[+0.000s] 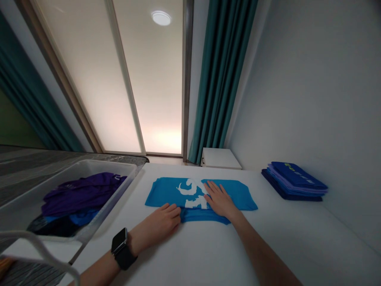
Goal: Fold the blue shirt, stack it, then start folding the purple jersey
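The blue T-shirt [166, 192] lies partly folded on the white tabletop [208, 254], right under both your hands, with its white print facing up. Your right hand [220, 198] is spread flat, palm down, fingers stretched out and pressing on the print and the cloth beside it. Your left hand [159, 224], the one with the black smartwatch [120, 242] on its wrist, sits at the shirt's near edge with the fingers loosely bent. The fingertips touch the fabric, but you cannot tell whether they pinch a fold or only rest on it, since the knuckles hide them. The folded-under lower strip of the shirt is partly covered by both hands.

Left of your left hand stands a clear plastic bin [89, 165] holding a crumpled purple garment [80, 192] over blue and dark pieces that are hard to make out. A pale hanger [44, 250] crosses the near left corner, cut off by the frame. Well to the right of your right hand, against the wall, sits a stack of folded shirts [294, 180] in dark blue and purple. Beyond the shirt, a small white box [220, 158] stands by the teal curtain [223, 79].
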Action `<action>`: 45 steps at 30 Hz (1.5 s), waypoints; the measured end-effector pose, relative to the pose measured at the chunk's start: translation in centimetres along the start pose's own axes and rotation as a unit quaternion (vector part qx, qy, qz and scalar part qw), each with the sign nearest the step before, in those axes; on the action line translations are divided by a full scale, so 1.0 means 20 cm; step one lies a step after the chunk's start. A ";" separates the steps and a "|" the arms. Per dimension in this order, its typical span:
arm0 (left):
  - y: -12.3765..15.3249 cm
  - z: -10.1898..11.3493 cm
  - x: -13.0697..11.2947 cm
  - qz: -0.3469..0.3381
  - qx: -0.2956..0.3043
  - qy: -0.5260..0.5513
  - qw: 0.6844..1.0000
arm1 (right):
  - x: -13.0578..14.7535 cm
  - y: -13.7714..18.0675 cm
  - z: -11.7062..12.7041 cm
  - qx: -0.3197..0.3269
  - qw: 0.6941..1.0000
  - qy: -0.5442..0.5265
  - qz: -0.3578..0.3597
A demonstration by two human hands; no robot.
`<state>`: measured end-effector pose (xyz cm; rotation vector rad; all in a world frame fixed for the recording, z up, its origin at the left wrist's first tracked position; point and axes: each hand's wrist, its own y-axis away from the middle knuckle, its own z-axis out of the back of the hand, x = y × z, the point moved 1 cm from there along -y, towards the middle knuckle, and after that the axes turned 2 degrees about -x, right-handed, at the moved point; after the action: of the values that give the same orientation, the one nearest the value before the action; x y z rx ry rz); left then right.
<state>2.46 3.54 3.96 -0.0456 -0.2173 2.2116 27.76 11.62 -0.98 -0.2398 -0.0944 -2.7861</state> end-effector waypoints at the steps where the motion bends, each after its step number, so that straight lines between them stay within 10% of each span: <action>1: 0.00 0.01 0.00 0.003 0.000 -0.003 1.000 | 0.00 0.00 0.00 0.001 1.000 -0.004 -0.001; 32: 0.04 -0.05 -0.02 0.032 -0.033 0.009 0.999 | -0.10 0.19 0.04 -0.051 0.997 -0.007 0.049; 45: -0.36 -0.15 -0.31 -0.042 -0.042 0.004 0.998 | -0.15 0.20 -0.02 -0.096 0.994 -0.008 0.057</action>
<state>12.16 3.28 2.02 -0.0910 -0.3023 2.1184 31.78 8.85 -1.84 -0.3042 0.1779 -2.6797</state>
